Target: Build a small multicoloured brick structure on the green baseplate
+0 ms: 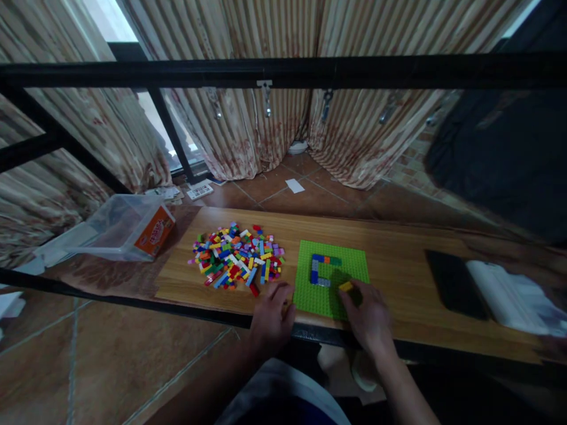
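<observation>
My right hand (370, 313) pinches a yellow brick (346, 286) between thumb and fingers, low over the right side of the green baseplate (305, 301). On that plate, several blue, grey, orange and green bricks form a bracket-shaped outline; a blue brick (314, 276) is on its left side and a green brick (335, 261) ends its top row. My left hand (272, 313) rests by the plate's lower left edge, fingers loosely curved, with a gap between thumb and fingers and nothing visible in it. Left of the plate lies a pile of mixed colourful bricks (239, 257).
The bricks and plate are on a long wooden table (398, 254). A clear plastic bin (119, 227) with an orange label stands at the left end. A black flat object (456, 283) and a white plastic packet (505, 295) lie at the right. A dark metal bar (283, 74) runs across beyond the table.
</observation>
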{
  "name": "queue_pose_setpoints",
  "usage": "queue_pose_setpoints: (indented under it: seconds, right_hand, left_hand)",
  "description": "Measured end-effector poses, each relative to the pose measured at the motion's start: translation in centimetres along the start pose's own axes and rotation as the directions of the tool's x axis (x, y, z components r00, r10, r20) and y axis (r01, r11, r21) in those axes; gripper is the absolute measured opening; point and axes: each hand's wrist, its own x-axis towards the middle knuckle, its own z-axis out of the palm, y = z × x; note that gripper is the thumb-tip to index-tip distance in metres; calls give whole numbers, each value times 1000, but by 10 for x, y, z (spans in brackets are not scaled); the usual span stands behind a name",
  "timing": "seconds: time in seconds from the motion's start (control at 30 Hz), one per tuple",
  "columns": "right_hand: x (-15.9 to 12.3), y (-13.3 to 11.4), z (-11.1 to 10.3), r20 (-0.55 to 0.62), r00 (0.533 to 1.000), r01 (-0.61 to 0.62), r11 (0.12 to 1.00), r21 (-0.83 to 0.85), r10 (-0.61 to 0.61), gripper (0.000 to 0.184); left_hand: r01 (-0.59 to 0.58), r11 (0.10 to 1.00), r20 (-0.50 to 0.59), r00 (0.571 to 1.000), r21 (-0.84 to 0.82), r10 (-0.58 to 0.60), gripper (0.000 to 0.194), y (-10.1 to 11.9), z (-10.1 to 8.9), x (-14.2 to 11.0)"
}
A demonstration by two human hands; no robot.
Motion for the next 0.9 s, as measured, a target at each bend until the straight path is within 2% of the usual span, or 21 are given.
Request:
queue_pose_setpoints:
  seconds: [0.1,0.2,0.37,0.6,0.73,0.9]
  right_hand:
    - [1,-4,5,-34,999,-13,997,-80,10,59]
    - [0,-3,4,-20,1000,-10,994,-113,8,59]
    - [3,8,-2,71,994,77,997,16,-78,47]
    - [14,8,0,130,985,101,987,122,-117,34]
    - [16,6,2,143,982,109,988,113,-125,34]
    - [19,7,0,177,977,107,990,88,-121,32]
  left_hand:
    - [-60,998,73,995,-20,62,31,10,11,7]
    - [-94,995,99,990,-29,96,27,13,16,11]
    - [-98,995,119,988,-22,100,27,13,20,15]
    - [-151,989,129,980,-6,150,35,15,27,24]
    - [-196,978,176,968,70,181,43,19,32,29]
    - [-244,940,271,946,240,176,52,29,42,34]
